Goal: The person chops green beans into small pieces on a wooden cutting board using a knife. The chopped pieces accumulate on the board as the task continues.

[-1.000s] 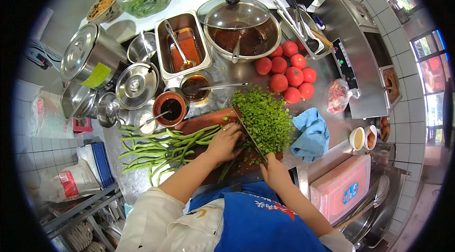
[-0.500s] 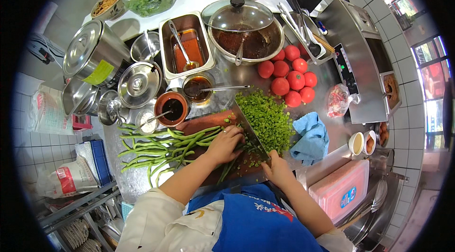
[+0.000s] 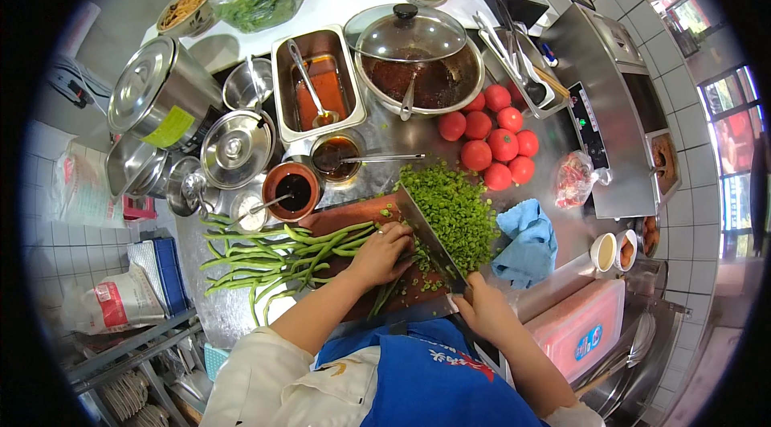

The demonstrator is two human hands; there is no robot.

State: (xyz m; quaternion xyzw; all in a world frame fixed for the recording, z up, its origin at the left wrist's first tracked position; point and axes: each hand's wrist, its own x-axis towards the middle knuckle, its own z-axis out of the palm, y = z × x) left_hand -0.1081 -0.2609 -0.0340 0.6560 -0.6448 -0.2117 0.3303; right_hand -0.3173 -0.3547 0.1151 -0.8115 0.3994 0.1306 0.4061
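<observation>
My right hand (image 3: 484,308) grips the handle of a cleaver (image 3: 432,236), whose broad blade stands on edge, slanting away to the upper left. Against the blade's left side, my left hand (image 3: 383,254) is closed over a bunch of green beans (image 3: 297,254), fingers curled and pressing them down. The beans' long ends spread left over the brown cutting board (image 3: 341,216) and onto the metal counter. To the right of the blade lies a heap of finely chopped green beans (image 3: 454,214). Small cut bits dot the board near my hands.
Beyond the heap sit several tomatoes (image 3: 503,144); a blue cloth (image 3: 526,242) lies at its right. Sauce bowls (image 3: 291,190), a sauce tray (image 3: 319,85) and a lidded pan (image 3: 418,73) line the far side. A pink-lidded box (image 3: 574,330) stands at the near right.
The cleaver and my right hand have shifted slightly toward me and to the right. My left hand stays on the beans, a little lower in view.
</observation>
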